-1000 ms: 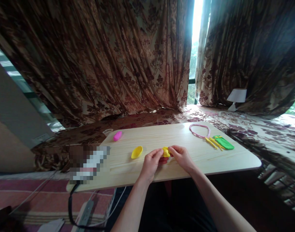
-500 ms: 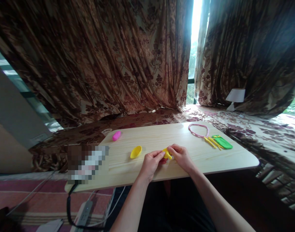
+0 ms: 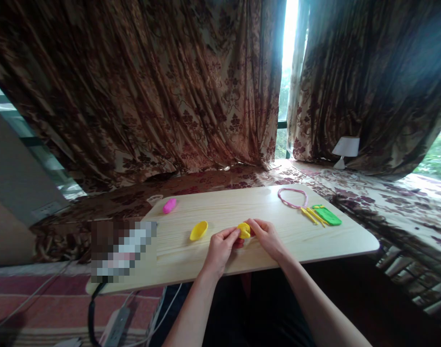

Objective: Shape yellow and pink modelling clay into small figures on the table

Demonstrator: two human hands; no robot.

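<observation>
Between my two hands, above the near part of the table, is a small lump of yellow modelling clay [image 3: 244, 231]. My left hand [image 3: 222, 242] pinches its left side with thumb and fingers. On the other side, the fingers of my right hand [image 3: 265, 235] are closed on its right edge. Some of the fingers behind and beneath the lump are hidden. A yellow oval dish-like piece [image 3: 199, 231] lies on the table to the left of my hands.
The pale wooden table [image 3: 177, 255] also carries a pink lump [image 3: 169, 206], a pink braided loop [image 3: 293, 198], thin yellow sticks [image 3: 314, 216] and a flat green piece [image 3: 328, 215]. A pixelated object [image 3: 126, 253] covers its left end. A white lamp [image 3: 346, 150] stands beyond.
The yellow clay has changed from an uneven shape with a bit sticking out to a rounder, folded lump. Both hands still grip it. The whole view has shifted slightly.
</observation>
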